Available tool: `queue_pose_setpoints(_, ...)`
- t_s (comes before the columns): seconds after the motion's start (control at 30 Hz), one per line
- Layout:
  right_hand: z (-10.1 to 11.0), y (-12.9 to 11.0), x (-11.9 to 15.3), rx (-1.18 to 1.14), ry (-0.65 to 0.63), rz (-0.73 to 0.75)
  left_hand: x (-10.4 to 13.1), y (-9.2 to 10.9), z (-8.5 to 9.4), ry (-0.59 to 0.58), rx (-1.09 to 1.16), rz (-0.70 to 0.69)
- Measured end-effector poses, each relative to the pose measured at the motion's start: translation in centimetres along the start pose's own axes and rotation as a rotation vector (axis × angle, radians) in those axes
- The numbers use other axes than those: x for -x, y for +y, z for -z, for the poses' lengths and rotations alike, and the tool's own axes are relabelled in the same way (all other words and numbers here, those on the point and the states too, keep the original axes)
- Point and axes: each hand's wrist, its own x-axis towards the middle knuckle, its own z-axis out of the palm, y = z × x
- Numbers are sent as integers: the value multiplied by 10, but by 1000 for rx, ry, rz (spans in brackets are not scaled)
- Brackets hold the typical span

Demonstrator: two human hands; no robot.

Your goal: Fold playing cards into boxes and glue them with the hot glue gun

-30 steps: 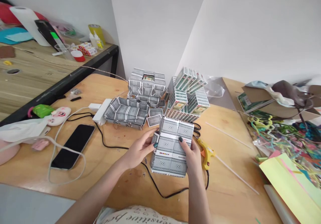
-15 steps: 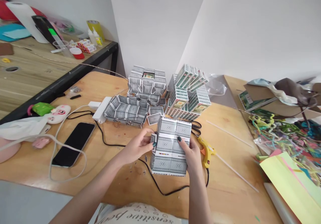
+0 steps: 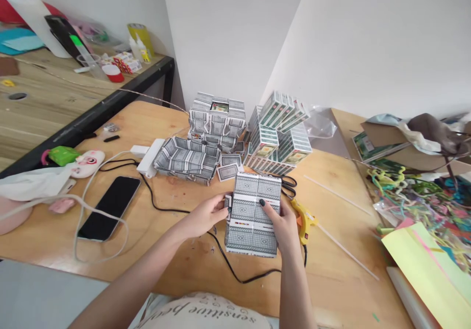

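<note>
A box covered in grey-patterned playing cards [image 3: 252,240] is held up over the front of the table. My right hand [image 3: 285,223] is closed around its right side, thumb lying on the top face. My left hand [image 3: 206,214] pinches a small folded playing card [image 3: 228,206] against the box's left side; its fingertips are partly hidden. Behind the box lie loose playing cards [image 3: 228,167]. A tray made of cards [image 3: 186,161] and a larger card-covered structure [image 3: 217,118] stand farther back. A yellow glue gun [image 3: 304,221] rests right of my right hand.
Stacked card boxes [image 3: 277,132] stand at the back. Scissors [image 3: 289,185] lie behind the glue gun, beside clear glue sticks [image 3: 348,253]. A black cord [image 3: 235,275] crosses the front. A phone [image 3: 110,208] and white cable [image 3: 76,231] lie left; colourful scraps [image 3: 419,211] are heaped right.
The box has shifted and turned slightly in my hands. My left hand has moved a little up and right, keeping the small card pressed against the box's side.
</note>
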Motion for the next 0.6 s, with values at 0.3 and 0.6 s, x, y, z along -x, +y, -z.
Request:
queue_pose_setpoints(0.3,4,5,-3,49,-64,-2,-2,-3,-4,-22,-138,31)
queue_pose_setpoints(0.6,1,16,-13,83,-62,-75,-4,-6,-2,0,-162,69)
